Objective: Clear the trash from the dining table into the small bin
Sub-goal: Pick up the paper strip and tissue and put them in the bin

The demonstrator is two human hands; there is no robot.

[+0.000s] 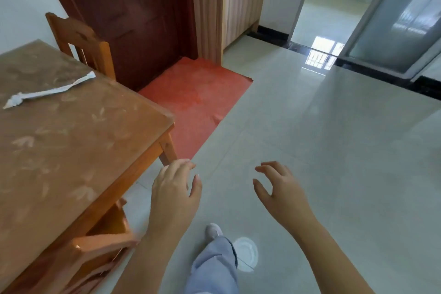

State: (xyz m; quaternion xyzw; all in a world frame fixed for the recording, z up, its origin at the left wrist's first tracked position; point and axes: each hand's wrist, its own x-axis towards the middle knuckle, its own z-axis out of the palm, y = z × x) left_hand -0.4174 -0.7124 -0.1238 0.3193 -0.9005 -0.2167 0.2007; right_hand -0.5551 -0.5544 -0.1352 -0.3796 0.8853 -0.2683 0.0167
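A long, twisted white wrapper (49, 91) lies on the brown dining table (71, 150) at the left, near its far side. My left hand (175, 188) hovers over the floor just off the table's near right corner, fingers apart and empty. To its right, my right hand (278, 187) is held out over the tiles, also spread and empty. Both hands are well away from the wrapper. No bin is in view.
One wooden chair (81, 40) stands at the table's far end, another (100, 246) is tucked under the near side. A red mat (198, 95) lies before a dark door (128, 14). A white round lid or plate (245, 253) rests on the tiles by my foot.
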